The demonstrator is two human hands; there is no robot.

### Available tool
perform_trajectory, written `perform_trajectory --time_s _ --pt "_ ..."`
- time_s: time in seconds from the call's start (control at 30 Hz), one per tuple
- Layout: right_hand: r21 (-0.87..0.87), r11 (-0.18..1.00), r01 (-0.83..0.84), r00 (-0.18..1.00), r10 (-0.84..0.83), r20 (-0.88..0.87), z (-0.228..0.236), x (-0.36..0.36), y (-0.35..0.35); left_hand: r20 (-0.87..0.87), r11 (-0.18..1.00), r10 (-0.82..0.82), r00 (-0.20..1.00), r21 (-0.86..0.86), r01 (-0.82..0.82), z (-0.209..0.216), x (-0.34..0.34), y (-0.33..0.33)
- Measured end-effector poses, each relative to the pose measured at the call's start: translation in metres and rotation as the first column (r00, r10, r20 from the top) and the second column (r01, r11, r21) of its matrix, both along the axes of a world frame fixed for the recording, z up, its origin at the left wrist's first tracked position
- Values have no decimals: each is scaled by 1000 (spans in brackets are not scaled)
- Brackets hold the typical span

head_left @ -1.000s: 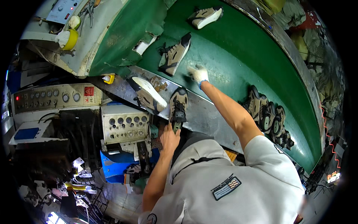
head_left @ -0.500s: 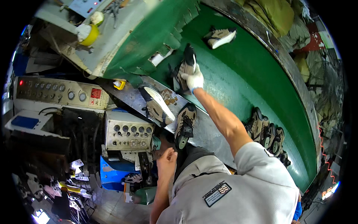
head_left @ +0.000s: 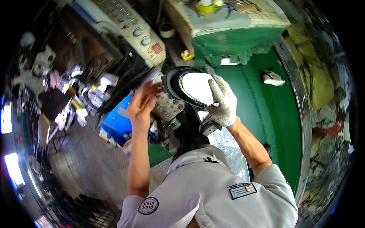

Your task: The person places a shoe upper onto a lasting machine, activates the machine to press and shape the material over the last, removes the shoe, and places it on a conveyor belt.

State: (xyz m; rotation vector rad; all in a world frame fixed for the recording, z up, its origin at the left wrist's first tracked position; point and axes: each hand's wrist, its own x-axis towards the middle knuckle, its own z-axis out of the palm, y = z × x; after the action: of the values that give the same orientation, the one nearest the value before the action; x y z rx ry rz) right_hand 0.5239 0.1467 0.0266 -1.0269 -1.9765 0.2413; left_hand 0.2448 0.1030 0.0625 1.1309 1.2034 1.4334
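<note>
My right hand [head_left: 224, 100], in a white knit glove, grips a shoe [head_left: 197, 88] by one end and holds it up in front of me. Its white underside faces up, with a dark rim around it. My bare left hand [head_left: 144, 104] is raised beside the shoe's other end, fingers apart and slightly blurred, holding nothing. Below the held shoe, another shoe [head_left: 209, 126] rests at the metal ledge [head_left: 228, 148], partly hidden by my right hand.
A green surface [head_left: 247, 98] runs along my right, with a beige shoe [head_left: 272, 78] at its far part. Ahead stands a bench [head_left: 239, 19] with tools and a yellow bowl [head_left: 205, 7]. Control panels [head_left: 146, 40], a blue machine part [head_left: 118, 117] and machinery lie to the left.
My right hand has lifted a shoe off the green surface and brought it close, underside up. My left hand has risen and opened near it. The view has turned left.
</note>
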Motion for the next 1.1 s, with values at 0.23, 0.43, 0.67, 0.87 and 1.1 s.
perform_trajectory --time_s 0.23,0.43,0.67,0.87,1.1 --pt "146 926 -349 931 326 162 29 -71 -33 40 985 -153 987 91 149 57 -77 -53" --pt "134 861 -491 857 450 252 48 -107 -41 -281 944 -181 942 -318 87 82 -110 -103" --pt "81 785 -615 751 551 363 68 -130 -49 -448 915 -168 878 -402 -29 77 -129 -131" --pt "1 774 -634 718 587 375 73 -138 -56 -568 930 -173 804 -363 -56 77 -139 -134" --pt "-213 714 -667 658 698 281 87 -157 -62 -241 914 -29 970 -400 -72 63 -153 -138"
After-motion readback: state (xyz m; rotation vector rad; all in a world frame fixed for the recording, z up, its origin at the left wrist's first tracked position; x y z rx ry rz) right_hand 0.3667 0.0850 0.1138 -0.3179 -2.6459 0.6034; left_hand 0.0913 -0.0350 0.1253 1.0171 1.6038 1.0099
